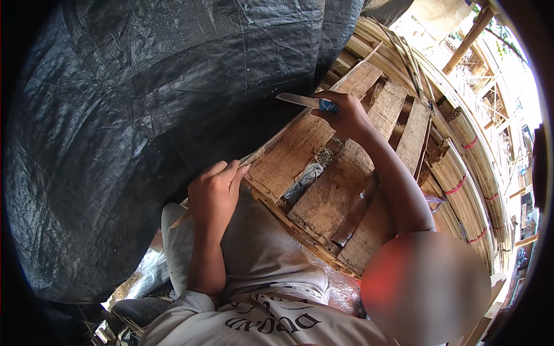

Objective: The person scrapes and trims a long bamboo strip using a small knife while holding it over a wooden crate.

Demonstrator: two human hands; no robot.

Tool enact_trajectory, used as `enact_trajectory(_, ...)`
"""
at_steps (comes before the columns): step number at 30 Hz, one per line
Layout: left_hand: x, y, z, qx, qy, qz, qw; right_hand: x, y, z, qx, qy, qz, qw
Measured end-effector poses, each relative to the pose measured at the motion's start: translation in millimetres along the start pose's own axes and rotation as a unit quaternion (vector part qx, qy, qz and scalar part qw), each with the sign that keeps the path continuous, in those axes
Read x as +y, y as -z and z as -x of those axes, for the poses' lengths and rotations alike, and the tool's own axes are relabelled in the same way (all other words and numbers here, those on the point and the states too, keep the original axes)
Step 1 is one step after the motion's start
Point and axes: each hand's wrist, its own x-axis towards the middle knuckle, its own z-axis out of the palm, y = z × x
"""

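My left hand [214, 187] is closed around a thin strip of wood or bamboo [277, 138]. One end of the strip shows below the hand, near my knee; the rest runs up to the far right along the edge of a wooden plank. Farther off, my right hand [349, 115] grips a knife by its handle, which has a blue wrapping. The knife's blade [297, 100] points left, close to the strip; whether it touches cannot be made out. Beneath both hands is a rough platform of wooden planks [294, 153] with gaps between them.
A large black plastic sheet [138, 127] hangs on the left, close beside both hands. Bundles of pale strips [453, 179], tied with red bands, lie to the right. Crumpled grey plastic [306, 177] fills a gap between planks. A blurred round patch hides the lower right.
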Motion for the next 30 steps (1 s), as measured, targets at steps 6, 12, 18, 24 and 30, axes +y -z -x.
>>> enact_trajectory(6,9,5,2,0.010,-0.009,0.001,1.000,11,5,0,-0.005,0.039,0.022,0.999)
enact_trajectory(12,6,17,2,-0.001,0.002,0.056,0.998,15,8,0,-0.007,0.035,0.059,0.998)
enact_trajectory(18,-7,49,8,-0.138,0.052,-0.015,0.989,41,13,-2,0.024,0.018,0.099,0.995)
enact_trajectory(24,-8,29,11,-0.075,0.001,0.021,0.997,40,14,-1,0.050,-0.010,0.086,0.995)
enact_trajectory(30,-2,22,12,-0.047,0.003,0.041,0.998,33,21,-1,0.076,-0.104,-0.042,0.991)
